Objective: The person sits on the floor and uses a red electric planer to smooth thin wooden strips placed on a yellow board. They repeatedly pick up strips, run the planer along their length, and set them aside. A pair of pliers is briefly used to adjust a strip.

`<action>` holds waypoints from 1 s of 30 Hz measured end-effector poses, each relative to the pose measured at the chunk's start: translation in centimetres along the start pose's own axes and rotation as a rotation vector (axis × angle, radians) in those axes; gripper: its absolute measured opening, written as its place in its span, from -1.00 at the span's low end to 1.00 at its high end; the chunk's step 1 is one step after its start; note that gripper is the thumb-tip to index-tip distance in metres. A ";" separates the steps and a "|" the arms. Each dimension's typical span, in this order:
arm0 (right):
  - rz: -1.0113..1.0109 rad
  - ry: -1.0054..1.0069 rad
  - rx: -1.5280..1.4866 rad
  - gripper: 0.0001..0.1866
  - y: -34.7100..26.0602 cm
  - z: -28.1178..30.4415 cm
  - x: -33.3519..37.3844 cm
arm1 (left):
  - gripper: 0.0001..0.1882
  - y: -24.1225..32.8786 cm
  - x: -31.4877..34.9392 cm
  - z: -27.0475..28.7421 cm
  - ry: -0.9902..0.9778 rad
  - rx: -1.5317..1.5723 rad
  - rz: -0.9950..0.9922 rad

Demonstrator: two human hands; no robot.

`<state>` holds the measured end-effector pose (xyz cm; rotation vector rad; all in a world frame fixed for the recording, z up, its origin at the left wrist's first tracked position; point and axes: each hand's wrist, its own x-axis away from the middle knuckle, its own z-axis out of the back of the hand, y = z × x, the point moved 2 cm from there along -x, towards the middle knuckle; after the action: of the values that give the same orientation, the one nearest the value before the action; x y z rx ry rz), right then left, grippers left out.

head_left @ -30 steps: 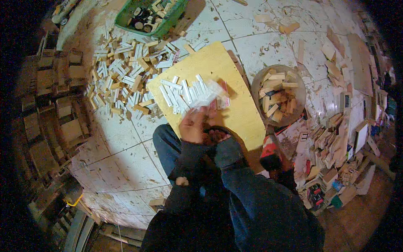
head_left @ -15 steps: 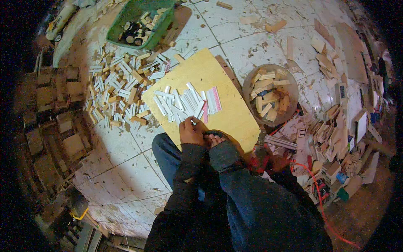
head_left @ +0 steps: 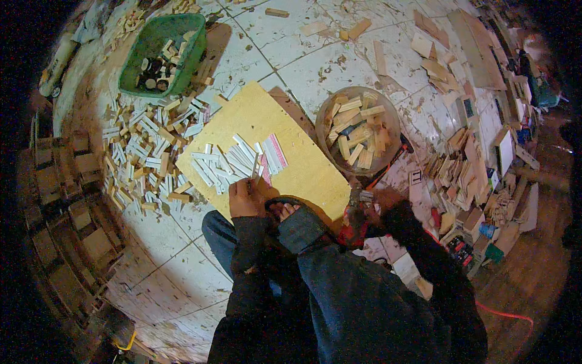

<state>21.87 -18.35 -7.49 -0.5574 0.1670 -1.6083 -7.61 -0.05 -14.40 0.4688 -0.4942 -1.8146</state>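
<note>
On the yellow board [head_left: 303, 158] lies a loose pile of narrow white strips [head_left: 239, 155], some with pink printing. My left hand [head_left: 244, 197] is at the near edge of this pile, its fingers pinched round the end of a narrow strip. Beside it, the toes of my bent leg's foot [head_left: 284, 210] rest at the board's near edge. To the right, off the board's corner, my right hand [head_left: 386, 203] is closed at a red handheld tool [head_left: 351, 227]. Shadow hides its fingers and much of the tool.
Left of the board lies a heap of wood-and-white blocks [head_left: 148, 145], with a green bin [head_left: 127, 67] behind. A round tub [head_left: 321, 124] of wood pieces stands right. Offcuts [head_left: 451, 173] and a red hose [head_left: 506, 314] lie farther right; pallets [head_left: 66, 224] line the left.
The whole view has shifted, so the board and bin sit farther left. My right hand has come forward beside the red tool, which has turned. My left hand stays by the strips.
</note>
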 end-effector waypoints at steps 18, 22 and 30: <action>-0.677 0.311 -0.926 -0.71 -0.4 -4.1 -9.9 | -0.78 2.4 0.9 0.4 -0.178 1.000 0.560; -0.659 0.382 -1.290 -0.78 -4.7 -9.1 -8.1 | -0.77 2.7 1.5 -1.0 -0.359 1.053 0.574; -0.636 0.294 -0.266 -0.71 -1.4 -7.1 -1.6 | -0.75 1.6 1.5 -4.5 -0.632 0.936 0.444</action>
<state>17.49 -18.13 -13.43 -0.6103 0.4630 -2.3080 -4.34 -2.36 -17.40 0.3410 -1.7641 -1.1800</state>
